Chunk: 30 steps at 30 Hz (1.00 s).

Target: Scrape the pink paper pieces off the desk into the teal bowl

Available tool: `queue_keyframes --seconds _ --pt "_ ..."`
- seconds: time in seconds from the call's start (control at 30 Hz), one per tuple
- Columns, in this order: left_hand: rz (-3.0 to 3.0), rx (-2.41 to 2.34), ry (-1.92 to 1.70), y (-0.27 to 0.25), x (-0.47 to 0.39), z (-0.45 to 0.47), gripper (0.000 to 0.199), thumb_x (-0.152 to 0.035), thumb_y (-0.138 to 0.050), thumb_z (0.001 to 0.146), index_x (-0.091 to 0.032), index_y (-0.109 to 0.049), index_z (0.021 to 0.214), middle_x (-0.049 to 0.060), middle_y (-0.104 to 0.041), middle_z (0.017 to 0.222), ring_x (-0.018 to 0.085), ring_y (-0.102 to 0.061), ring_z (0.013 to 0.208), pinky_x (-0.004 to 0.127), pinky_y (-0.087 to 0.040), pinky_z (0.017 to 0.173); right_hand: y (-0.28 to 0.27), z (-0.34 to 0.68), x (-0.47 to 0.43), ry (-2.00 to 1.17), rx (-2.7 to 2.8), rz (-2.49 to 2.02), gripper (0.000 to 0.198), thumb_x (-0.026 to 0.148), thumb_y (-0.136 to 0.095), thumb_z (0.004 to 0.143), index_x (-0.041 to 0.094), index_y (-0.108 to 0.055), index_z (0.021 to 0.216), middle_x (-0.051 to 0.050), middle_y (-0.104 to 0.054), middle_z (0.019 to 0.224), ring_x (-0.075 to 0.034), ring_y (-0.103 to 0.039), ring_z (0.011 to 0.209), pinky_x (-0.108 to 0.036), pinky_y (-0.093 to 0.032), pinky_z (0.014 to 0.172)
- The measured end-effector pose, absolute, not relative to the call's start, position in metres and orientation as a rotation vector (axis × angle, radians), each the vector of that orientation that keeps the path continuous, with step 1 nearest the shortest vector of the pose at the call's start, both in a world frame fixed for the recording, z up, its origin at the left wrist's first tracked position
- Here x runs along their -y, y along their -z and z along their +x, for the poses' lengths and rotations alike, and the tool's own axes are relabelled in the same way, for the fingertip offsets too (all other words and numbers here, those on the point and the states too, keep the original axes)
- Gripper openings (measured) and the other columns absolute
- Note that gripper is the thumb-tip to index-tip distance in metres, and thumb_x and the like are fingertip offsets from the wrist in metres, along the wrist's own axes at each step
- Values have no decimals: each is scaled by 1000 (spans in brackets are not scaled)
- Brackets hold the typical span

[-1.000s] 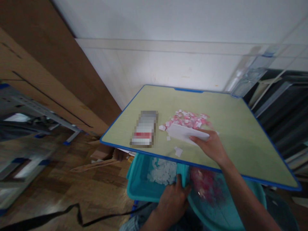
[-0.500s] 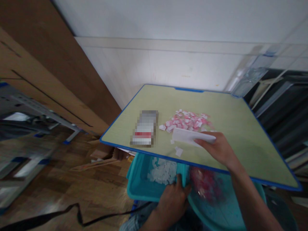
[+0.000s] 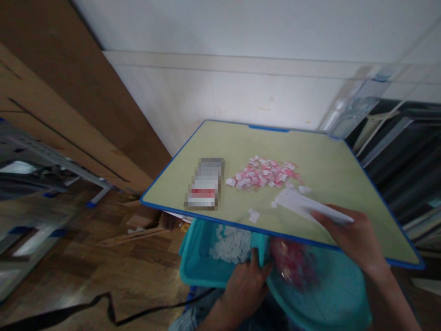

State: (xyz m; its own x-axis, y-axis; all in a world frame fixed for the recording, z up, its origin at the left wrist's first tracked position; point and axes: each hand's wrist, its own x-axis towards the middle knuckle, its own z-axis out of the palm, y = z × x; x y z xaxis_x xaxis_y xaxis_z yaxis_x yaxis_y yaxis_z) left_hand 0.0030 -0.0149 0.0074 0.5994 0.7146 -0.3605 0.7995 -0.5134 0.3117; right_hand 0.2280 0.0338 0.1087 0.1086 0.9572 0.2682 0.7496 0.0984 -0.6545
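Observation:
My right hand (image 3: 354,234) is closed on a flat white card or folded paper (image 3: 306,207), held low over the right front of the board. Small white paper pieces (image 3: 303,189) lie by its far edge, and another piece (image 3: 254,215) rests near the board's front edge. Beyond is a pile of pink and white pieces (image 3: 263,174). Below the board, my left hand (image 3: 246,280) grips the right rim of a teal rectangular basin (image 3: 203,271). White pieces (image 3: 231,246) lie inside that basin.
The green-topped board (image 3: 227,138) has a blue edge. A blurred-out phone-like object (image 3: 206,181) lies on its left. Under the front edge, a round teal basin (image 3: 330,294) holds a pink bundle in clear plastic (image 3: 292,264). A clear bottle (image 3: 358,103) stands behind right.
My right hand has moved right and toward me with the white card, away from the pink pile. More white pieces show beside the pile. My left hand stays on the basin rim.

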Motion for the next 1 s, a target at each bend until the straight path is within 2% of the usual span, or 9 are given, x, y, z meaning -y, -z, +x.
queue_keyframes --seconds 0.23,0.37,0.5,0.73,1.0 --pt "2406 -1205 222 -6 14 2 41 -25 -43 82 -28 -39 123 17 -34 130 25 -58 85 41 -47 72 -107 235 -20 -318 1610 -1726 25 39 -57 76 18 -70 79 -5 -72 70 -19 -65 55 -25 -50 46" --pt "2403 -1197 207 -5 15 2 42 -25 -43 83 -28 -39 124 17 -34 131 26 -58 87 41 -47 72 -110 238 -17 -359 1597 -1728 26 40 -59 74 17 -70 77 -4 -72 68 -19 -65 53 -24 -49 44" --pt "2407 -1229 239 -4 15 3 45 -22 -45 81 -29 -38 126 16 -32 132 26 -58 88 41 -46 74 -111 232 -30 -370 1683 -1682 25 37 -56 77 18 -71 80 -4 -71 66 -18 -63 52 -24 -47 43" --pt "2415 -1217 256 -8 15 3 40 -29 -38 86 -29 -38 126 18 -32 132 26 -58 87 43 -46 73 -110 195 -60 -378 1846 -1499 23 29 -52 81 18 -71 87 -6 -73 84 -21 -67 72 -29 -52 65" --pt "2440 -1222 239 -5 15 4 40 -27 -38 86 -30 -36 125 17 -33 132 25 -59 85 41 -47 72 -118 158 -42 -589 1923 -1339 21 23 -51 82 22 -71 87 -3 -73 85 -17 -68 75 -29 -52 73"
